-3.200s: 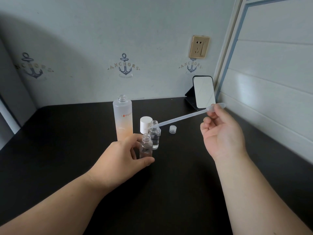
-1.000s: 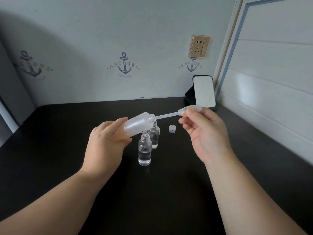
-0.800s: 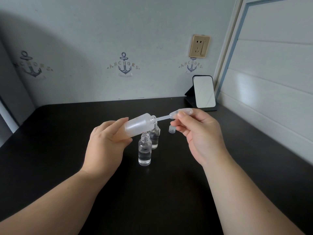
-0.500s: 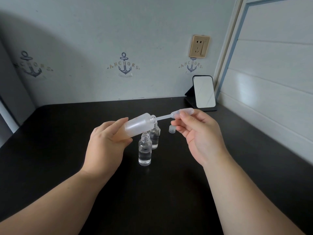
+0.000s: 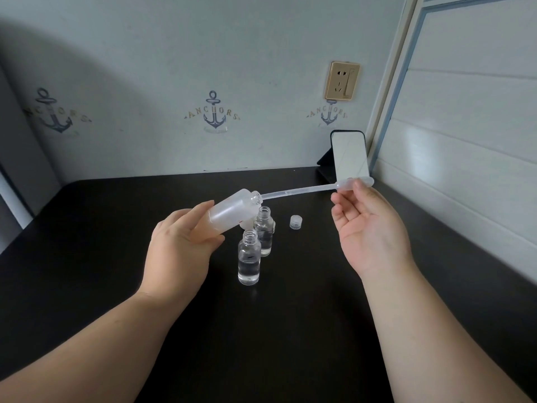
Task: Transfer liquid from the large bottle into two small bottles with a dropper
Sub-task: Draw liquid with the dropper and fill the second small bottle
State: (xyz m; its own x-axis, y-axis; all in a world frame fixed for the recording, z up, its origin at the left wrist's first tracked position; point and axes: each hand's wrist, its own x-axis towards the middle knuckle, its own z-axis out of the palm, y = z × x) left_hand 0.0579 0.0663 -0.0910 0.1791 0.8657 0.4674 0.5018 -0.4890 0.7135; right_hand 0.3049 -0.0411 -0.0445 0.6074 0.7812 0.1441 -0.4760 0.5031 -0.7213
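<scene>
The left hand [image 5: 180, 251] is wrapped around the lower body of the large frosted plastic bottle [image 5: 232, 212], holding it off the black table [image 5: 116, 242] and tilted steeply, its open neck pointing right and slightly up. The right hand [image 5: 372, 231] pinches the bulb end of the long translucent plastic dropper [image 5: 305, 191] between thumb and forefinger, the other fingers loosely spread; the dropper's thin tip sits at the bottle's mouth, and whether it is just inside or just outside cannot be told. Below stand two small clear glass-like bottles, both uncapped and upright: the nearer small bottle [image 5: 249, 258] holds clear liquid to about half, and the farther small bottle [image 5: 263, 232] stands just behind it, its level harder to read. A small clear screw cap [image 5: 295, 222] lies on the table to their right, and a white cap is partly hidden behind the large bottle. The dropper looks very light and soft, so it should flex along its stem; it is best held at the bulb with a gentle pinch, since any extra squeeze would likely expel liquid early. The large bottle seems light and smooth-walled, so a full wrap round its middle suits it. The small bottles are narrow and probably tip easily if the tip knocks their rims.
</scene>
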